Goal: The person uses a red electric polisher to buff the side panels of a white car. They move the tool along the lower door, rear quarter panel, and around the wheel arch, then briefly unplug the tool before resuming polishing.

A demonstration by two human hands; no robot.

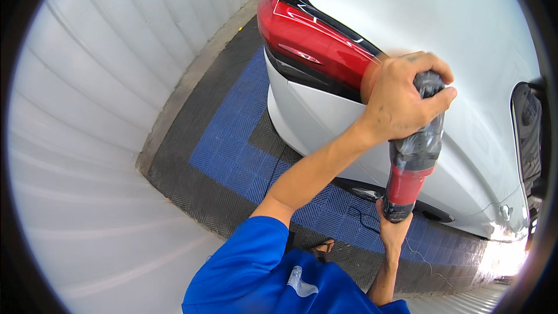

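A black and red power polisher [407, 183], its front part wrapped in clear film, is held in both hands beside a car. My left hand [403, 96] grips over its head, with fingers and thumb curled round the dark wrapped end. My right hand [392, 226] holds the far black end of the body, partly hidden behind it. An orange-brown pad [370, 80], blurred and mostly covered by my left hand, is at the inner end of the red tail light [322, 43]. Around it are the car's light-coloured body panels [436, 22].
A pale corrugated wall [109, 74] with a concrete ledge [174, 91] runs along the left. Blue and black ribbed floor tiles [235, 126] lie below the bumper [314, 117]. A dark cord [362, 220] lies on the tiles near my sandalled foot [324, 246]. A door handle [505, 213] shows at the right.
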